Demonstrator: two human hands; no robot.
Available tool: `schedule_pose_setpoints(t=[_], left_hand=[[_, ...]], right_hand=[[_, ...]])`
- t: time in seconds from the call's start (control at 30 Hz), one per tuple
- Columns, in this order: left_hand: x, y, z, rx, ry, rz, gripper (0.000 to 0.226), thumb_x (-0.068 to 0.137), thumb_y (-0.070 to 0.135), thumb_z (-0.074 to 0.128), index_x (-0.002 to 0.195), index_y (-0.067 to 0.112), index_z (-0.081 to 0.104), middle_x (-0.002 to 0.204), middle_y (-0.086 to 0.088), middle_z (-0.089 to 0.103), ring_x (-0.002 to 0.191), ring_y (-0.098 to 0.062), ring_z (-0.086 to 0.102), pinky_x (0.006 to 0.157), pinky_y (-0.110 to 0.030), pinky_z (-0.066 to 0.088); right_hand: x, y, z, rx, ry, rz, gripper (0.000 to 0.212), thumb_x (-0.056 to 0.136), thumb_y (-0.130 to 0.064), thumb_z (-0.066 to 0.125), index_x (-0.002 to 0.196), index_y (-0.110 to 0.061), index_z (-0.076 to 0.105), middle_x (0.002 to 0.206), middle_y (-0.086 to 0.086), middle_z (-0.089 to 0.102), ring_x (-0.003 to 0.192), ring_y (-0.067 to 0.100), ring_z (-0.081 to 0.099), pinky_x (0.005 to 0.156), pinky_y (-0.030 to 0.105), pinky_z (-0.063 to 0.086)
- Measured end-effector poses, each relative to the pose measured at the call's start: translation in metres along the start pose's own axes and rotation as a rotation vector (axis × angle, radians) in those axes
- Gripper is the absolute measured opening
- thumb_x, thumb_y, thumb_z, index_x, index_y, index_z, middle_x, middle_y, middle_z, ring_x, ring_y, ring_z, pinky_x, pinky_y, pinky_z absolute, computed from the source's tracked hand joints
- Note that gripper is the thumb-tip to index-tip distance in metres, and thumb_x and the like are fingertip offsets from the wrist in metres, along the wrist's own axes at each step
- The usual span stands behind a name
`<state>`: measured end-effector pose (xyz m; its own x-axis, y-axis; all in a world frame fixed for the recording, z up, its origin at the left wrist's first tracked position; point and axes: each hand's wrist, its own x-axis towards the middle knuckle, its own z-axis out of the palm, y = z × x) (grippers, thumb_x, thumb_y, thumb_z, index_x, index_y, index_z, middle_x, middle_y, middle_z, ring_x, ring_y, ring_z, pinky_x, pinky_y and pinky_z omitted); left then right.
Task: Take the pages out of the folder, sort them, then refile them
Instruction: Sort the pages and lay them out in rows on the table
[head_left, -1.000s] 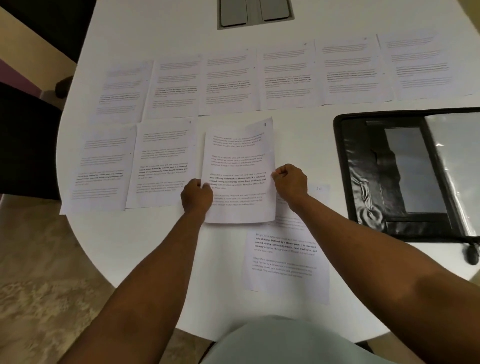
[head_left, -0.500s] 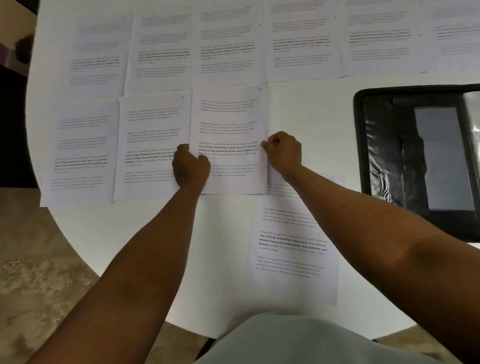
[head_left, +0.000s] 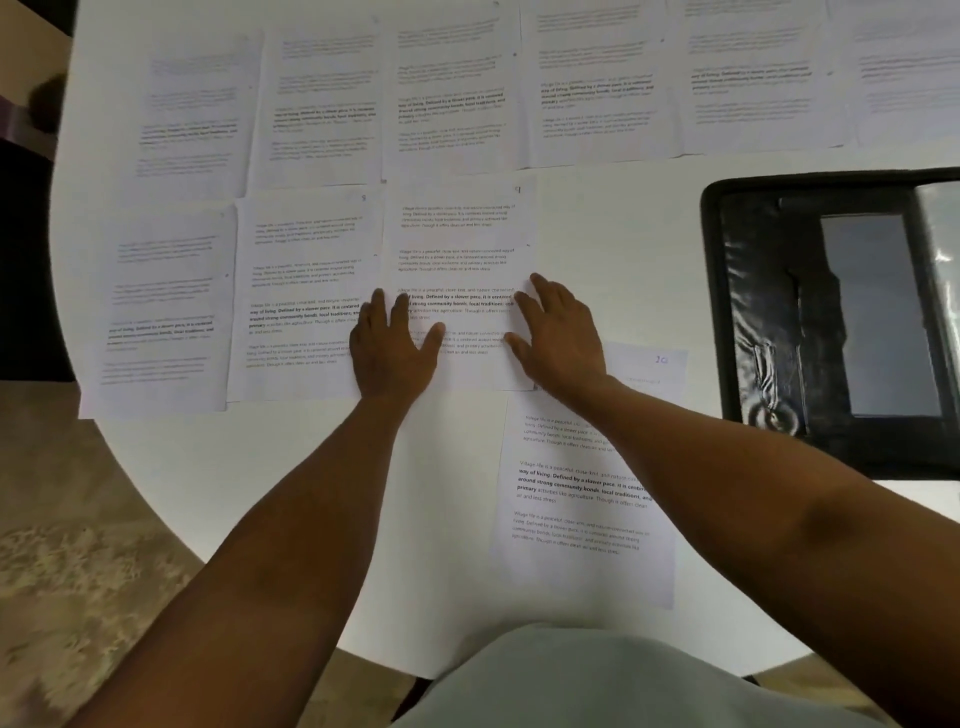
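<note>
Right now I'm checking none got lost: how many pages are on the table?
10: six in the far row, three in the near row, one nearest the person. Others may lie out of view.

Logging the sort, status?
Left hand and right hand flat on page, second row. Last page waits nearer. Folder open, right. Nothing blocking.

There is just one camera, and it sits on the person's head. It looks forward and steeply down at the round white table (head_left: 291, 519), from close up. Both bare arms reach away from it into the middle of the picture. The wide lens bends the table's edge into a curve. The far row of white printed pages (head_left: 447, 93) runs off the top.
</note>
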<state>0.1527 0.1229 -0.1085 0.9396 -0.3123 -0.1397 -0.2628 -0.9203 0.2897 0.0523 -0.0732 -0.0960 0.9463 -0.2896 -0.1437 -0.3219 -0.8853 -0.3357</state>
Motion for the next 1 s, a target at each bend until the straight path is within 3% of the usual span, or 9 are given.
schedule_pose_setpoints(t=[0.13, 0.23, 0.37, 0.47, 0.67, 0.87, 1.0], left_hand=[[-0.021, 0.01, -0.001, -0.067, 0.011, 0.048, 0.071, 0.093, 0.055, 0.047, 0.148, 0.013, 0.032, 0.158, -0.01, 0.022, 0.146, -0.028, 0.019, 0.118, -0.043, 0.016], [-0.056, 0.024, 0.003, -0.112, 0.001, 0.093, 0.067, 0.092, 0.053, 0.05, 0.143, 0.01, 0.04, 0.152, -0.012, 0.035, 0.141, -0.029, 0.03, 0.117, -0.042, 0.023], [-0.119, 0.045, 0.011, -0.099, -0.009, 0.161, 0.064, 0.085, 0.058, 0.049, 0.126, 0.009, 0.054, 0.12, -0.01, 0.056, 0.111, -0.029, 0.053, 0.095, -0.04, 0.043], [-0.16, 0.06, 0.016, -0.14, -0.132, 0.093, 0.067, 0.081, 0.059, 0.063, 0.128, 0.012, 0.053, 0.12, -0.006, 0.054, 0.111, -0.026, 0.053, 0.091, -0.038, 0.043], [-0.194, 0.084, 0.016, -0.197, -0.286, -0.134, 0.081, 0.074, 0.048, 0.077, 0.135, 0.01, 0.04, 0.13, -0.009, 0.04, 0.12, -0.027, 0.042, 0.094, -0.034, 0.043], [-0.199, 0.1, 0.013, -0.198, -0.394, -0.211, 0.084, 0.069, 0.035, 0.085, 0.131, 0.007, 0.035, 0.129, -0.013, 0.035, 0.118, -0.033, 0.045, 0.094, -0.035, 0.043], [-0.205, 0.102, 0.014, -0.264, -0.415, -0.19, 0.083, 0.069, 0.031, 0.085, 0.131, 0.008, 0.034, 0.127, -0.012, 0.044, 0.112, -0.027, 0.054, 0.087, -0.029, 0.046]], right_hand=[[-0.042, 0.016, 0.0, 0.066, 0.055, 0.115, 0.059, 0.094, -0.041, 0.054, 0.143, -0.011, 0.042, 0.156, 0.011, 0.031, 0.143, 0.029, 0.029, 0.115, 0.042, 0.026], [-0.081, 0.031, 0.0, 0.109, 0.092, 0.19, 0.055, 0.093, -0.039, 0.058, 0.139, -0.011, 0.047, 0.148, 0.01, 0.043, 0.136, 0.028, 0.037, 0.112, 0.042, 0.031], [-0.131, 0.044, -0.003, 0.144, 0.154, 0.327, 0.051, 0.091, -0.032, 0.061, 0.135, -0.009, 0.051, 0.136, 0.011, 0.051, 0.124, 0.028, 0.045, 0.103, 0.041, 0.037], [-0.16, 0.049, -0.007, 0.184, 0.185, 0.468, 0.05, 0.088, -0.029, 0.065, 0.132, -0.008, 0.05, 0.126, 0.014, 0.052, 0.113, 0.032, 0.05, 0.093, 0.043, 0.042], [-0.2, 0.05, -0.008, 0.301, 0.118, 0.71, 0.058, 0.087, -0.035, 0.067, 0.134, -0.011, 0.042, 0.129, 0.013, 0.048, 0.116, 0.031, 0.048, 0.093, 0.043, 0.045], [-0.21, 0.053, -0.012, 0.453, 0.076, 0.835, 0.055, 0.084, -0.025, 0.074, 0.126, -0.004, 0.044, 0.125, 0.018, 0.052, 0.115, 0.034, 0.052, 0.092, 0.041, 0.045], [-0.214, 0.054, -0.017, 0.417, 0.04, 0.908, 0.062, 0.083, -0.029, 0.076, 0.126, -0.002, 0.041, 0.127, 0.02, 0.047, 0.118, 0.037, 0.048, 0.091, 0.044, 0.046]])
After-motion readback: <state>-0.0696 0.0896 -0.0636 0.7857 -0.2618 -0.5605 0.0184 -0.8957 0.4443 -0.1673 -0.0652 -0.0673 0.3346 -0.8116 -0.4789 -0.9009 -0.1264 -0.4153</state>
